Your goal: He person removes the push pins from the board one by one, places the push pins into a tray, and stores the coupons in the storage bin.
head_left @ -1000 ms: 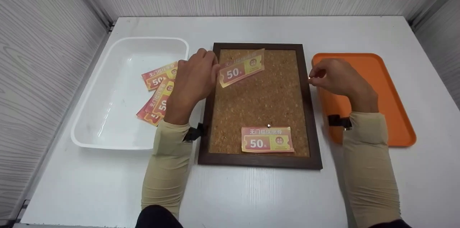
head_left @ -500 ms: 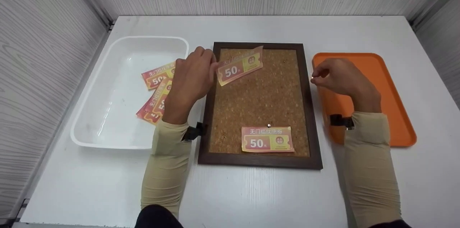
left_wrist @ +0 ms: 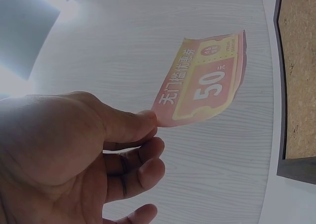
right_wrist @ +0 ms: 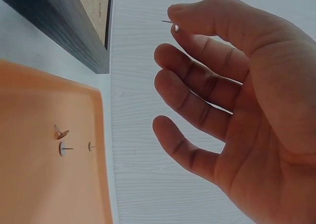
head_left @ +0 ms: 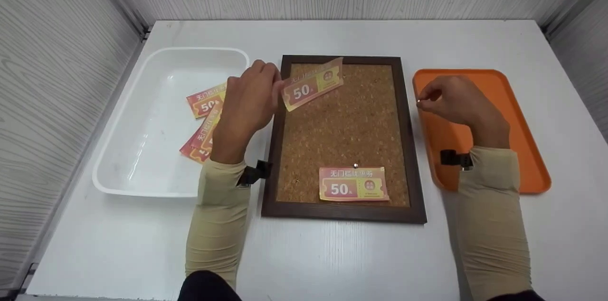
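The left hand's (head_left: 247, 101) fingers pinch a 50-yuan coupon (left_wrist: 210, 81); the right hand's (head_left: 458, 101) pinch a thumbtack (right_wrist: 176, 28) near the orange tray (head_left: 517, 149) toward the tabletop's (head_left: 579, 187) right edge.

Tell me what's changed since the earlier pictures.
The left hand and the held coupon have shifted slightly left. The right hand, pinching a thumbtack, has moved slightly right. Nothing was taken hold of or let go. The lower coupon, corkboard, white tub and orange tray stayed put.
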Motion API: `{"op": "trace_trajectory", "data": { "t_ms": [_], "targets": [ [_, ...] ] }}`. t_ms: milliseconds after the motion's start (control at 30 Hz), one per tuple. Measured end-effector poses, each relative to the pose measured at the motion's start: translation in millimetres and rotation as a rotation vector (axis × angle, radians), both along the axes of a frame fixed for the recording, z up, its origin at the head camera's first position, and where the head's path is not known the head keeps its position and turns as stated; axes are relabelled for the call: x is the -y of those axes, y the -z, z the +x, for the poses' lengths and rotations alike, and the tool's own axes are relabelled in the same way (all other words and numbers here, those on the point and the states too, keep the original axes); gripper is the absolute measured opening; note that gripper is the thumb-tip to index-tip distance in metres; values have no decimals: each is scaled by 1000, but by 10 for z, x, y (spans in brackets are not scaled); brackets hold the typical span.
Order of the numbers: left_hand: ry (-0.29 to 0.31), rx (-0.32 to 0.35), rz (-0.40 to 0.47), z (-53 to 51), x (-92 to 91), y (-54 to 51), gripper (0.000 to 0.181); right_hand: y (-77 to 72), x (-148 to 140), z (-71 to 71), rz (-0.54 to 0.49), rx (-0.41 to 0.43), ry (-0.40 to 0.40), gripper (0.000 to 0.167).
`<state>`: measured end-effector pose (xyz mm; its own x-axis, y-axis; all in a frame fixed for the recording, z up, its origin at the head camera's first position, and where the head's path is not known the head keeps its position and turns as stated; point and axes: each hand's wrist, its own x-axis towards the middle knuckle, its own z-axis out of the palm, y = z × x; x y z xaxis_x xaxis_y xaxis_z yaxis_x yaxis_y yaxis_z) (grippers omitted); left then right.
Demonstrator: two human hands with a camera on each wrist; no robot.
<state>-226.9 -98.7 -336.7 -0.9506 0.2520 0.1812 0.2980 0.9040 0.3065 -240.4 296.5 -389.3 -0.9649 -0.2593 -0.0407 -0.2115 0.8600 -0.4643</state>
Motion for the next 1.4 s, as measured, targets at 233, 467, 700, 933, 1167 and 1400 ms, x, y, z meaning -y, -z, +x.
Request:
{"op": "trace_trajectory", "data": {
  "t_ms": [233, 467, 700, 933, 1167, 1400],
  "targets": [
    [-51, 1, -9, -4, 65, -34, 25, -6, -31, 9, 11, 14, 30, 19],
    [-100, 37, 15, -9, 149, -61, 29, 18, -58, -2, 24, 10, 33, 19],
    [-158, 40, 29, -8, 282, -100, 29, 64, -105, -27, 33, 30, 45, 19],
    [-215, 61, 48, 13, 450, -145, 32, 100, -161, -31, 28, 3, 28, 17],
    [-283, 103, 86, 31, 638, -179, 35, 155, -233, -41, 7, 43, 64, 21],
    [-358, 152, 101, 18, 880, -175, 37, 177, -281, -38, -16, 78, 93, 25]
  ]
}}
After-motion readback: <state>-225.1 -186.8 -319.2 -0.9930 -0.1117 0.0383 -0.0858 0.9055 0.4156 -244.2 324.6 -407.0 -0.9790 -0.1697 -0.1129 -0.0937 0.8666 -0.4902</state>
